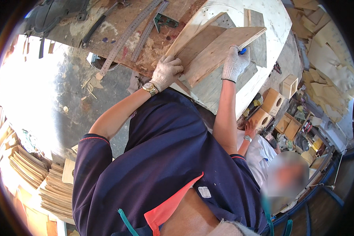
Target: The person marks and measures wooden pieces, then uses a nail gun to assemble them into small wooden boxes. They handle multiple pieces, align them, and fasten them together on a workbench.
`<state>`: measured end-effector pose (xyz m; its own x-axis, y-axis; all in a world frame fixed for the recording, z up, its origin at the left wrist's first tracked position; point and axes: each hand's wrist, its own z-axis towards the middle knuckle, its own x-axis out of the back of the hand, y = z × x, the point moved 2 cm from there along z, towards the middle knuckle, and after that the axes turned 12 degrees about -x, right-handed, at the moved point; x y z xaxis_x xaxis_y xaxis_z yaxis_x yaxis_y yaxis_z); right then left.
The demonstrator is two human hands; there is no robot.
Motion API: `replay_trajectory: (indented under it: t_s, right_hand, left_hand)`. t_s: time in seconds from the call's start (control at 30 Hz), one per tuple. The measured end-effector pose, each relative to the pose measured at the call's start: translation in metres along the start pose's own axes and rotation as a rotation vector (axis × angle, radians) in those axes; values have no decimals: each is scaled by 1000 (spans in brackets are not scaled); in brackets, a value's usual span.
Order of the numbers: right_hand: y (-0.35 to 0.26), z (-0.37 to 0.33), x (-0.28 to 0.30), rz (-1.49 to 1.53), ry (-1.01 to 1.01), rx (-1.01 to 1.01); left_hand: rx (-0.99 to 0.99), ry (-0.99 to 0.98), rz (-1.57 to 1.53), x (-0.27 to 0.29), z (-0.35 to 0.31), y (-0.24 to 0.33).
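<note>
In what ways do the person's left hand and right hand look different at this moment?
The left hand has a metal watch at its wrist; the right hand shows a dark band there instead.
A small blue object shows at the right hand's fingers; none shows at the left hand.
The right hand is farther from the body than the left hand.
Both wear pale gloves.

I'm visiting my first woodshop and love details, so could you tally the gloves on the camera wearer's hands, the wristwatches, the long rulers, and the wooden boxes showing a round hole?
Pale gloves, on the left hand and right hand: 2
Wristwatches: 2
Long rulers: 2
Wooden boxes showing a round hole: 2
Total: 8
</note>
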<state>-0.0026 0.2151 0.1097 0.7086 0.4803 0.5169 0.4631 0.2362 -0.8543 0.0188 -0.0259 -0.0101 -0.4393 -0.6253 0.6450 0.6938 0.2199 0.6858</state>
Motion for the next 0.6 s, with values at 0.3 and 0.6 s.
replay_trajectory:
  t_s: [0.3, 0.6]
  right_hand:
    - [6, -1, -2, 10, 39, -10]
    - [12, 3, 0, 18, 5, -41]
  left_hand:
    - [1, 4, -8, 0, 1, -1]
    - [-4, -9, 21, -3, 0, -2]
